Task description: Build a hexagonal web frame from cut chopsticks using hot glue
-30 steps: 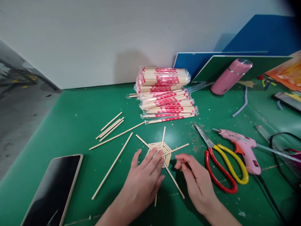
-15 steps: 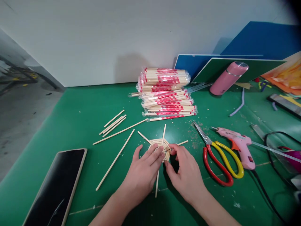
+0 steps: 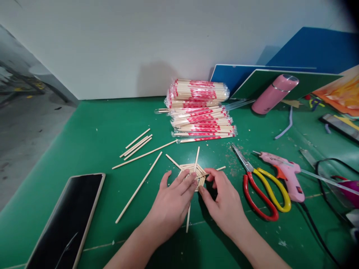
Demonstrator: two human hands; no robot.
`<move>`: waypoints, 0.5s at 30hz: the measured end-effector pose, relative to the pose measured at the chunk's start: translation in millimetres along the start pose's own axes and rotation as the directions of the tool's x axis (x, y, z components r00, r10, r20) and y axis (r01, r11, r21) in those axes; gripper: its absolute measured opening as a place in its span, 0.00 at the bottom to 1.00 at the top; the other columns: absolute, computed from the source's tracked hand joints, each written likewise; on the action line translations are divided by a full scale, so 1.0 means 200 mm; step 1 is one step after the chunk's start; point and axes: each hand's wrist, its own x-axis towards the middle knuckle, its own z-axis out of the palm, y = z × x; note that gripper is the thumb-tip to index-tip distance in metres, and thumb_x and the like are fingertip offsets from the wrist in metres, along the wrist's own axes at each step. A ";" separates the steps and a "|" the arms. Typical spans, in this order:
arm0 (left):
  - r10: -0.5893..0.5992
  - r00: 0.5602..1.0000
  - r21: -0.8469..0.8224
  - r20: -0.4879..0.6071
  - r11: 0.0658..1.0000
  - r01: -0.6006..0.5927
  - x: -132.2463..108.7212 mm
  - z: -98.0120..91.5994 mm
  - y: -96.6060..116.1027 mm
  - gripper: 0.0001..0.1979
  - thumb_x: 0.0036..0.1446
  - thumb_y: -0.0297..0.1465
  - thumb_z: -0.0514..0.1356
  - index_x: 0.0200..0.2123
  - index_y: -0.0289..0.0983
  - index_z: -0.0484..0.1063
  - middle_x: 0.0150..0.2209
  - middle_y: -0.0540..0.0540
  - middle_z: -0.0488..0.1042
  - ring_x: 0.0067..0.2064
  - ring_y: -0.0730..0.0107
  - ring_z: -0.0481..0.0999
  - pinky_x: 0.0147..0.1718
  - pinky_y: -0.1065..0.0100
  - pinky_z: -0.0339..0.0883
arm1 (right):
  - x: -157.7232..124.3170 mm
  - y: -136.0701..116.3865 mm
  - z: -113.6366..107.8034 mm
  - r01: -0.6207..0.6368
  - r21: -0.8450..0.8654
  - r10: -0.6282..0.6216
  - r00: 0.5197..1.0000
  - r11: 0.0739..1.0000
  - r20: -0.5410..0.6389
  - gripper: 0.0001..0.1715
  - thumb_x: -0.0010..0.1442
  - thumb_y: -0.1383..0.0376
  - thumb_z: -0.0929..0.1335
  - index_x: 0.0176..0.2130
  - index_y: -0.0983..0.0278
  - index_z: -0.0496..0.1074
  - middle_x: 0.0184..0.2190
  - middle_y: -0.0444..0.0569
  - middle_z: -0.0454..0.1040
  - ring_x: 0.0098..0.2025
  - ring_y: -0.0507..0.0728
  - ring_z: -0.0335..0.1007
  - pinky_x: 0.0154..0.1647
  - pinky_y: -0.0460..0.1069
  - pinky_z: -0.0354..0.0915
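Note:
A flat frame (image 3: 202,170) of short pale chopstick pieces, layered in a many-sided ring, lies on the table between my hands. Longer chopsticks cross it and stick out, one upward (image 3: 197,155) and one toward me (image 3: 188,220). My left hand (image 3: 172,200) lies over its left side, fingers stretched and pressing down on it, thumb held away. At the right edge, the index finger and thumb of my right hand (image 3: 223,201) close on the frame beside a crossing stick. My fingers hide part of the ring's middle.
Loose chopsticks (image 3: 138,186) and shorter pieces (image 3: 137,145) lie left, near a phone (image 3: 67,220). Wrapped chopsticks (image 3: 202,112) are piled behind. To the right are scissors (image 3: 260,186), a pink glue gun (image 3: 283,170) with a cord, and a pink bottle (image 3: 276,93).
The right index finger has shifted slightly at the frame's right edge. The left hand stays pressed on the frame. The whole view has moved a little.

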 end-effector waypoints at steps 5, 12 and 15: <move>-0.003 1.000 0.006 0.003 1.000 0.003 0.00 0.00 0.00 0.18 0.56 0.27 0.46 0.49 0.41 0.62 0.56 0.48 0.59 0.56 0.59 0.58 0.50 0.49 0.45 | 0.00 -0.01 0.00 0.005 -0.043 -0.004 0.999 0.999 0.044 0.21 0.53 0.66 0.62 0.48 0.63 0.59 0.38 0.50 0.65 0.39 0.57 0.61 0.39 0.53 0.60; 0.006 0.999 0.017 -0.039 1.000 -0.006 0.00 0.01 0.00 0.17 0.57 0.28 0.45 0.49 0.41 0.62 0.55 0.49 0.61 0.56 0.61 0.59 0.51 0.51 0.42 | 0.00 -0.02 0.00 0.001 -0.033 0.001 0.998 0.999 0.068 0.23 0.50 0.70 0.62 0.48 0.63 0.59 0.37 0.49 0.65 0.40 0.57 0.61 0.39 0.54 0.60; 0.011 0.998 0.029 -0.063 1.000 -0.009 -0.01 0.01 0.00 0.17 0.57 0.28 0.46 0.49 0.40 0.63 0.54 0.49 0.62 0.55 0.62 0.60 0.52 0.52 0.42 | 0.00 -0.01 0.00 0.002 -0.025 -0.001 0.998 1.000 0.071 0.24 0.49 0.71 0.62 0.48 0.63 0.59 0.37 0.49 0.65 0.40 0.57 0.61 0.39 0.54 0.59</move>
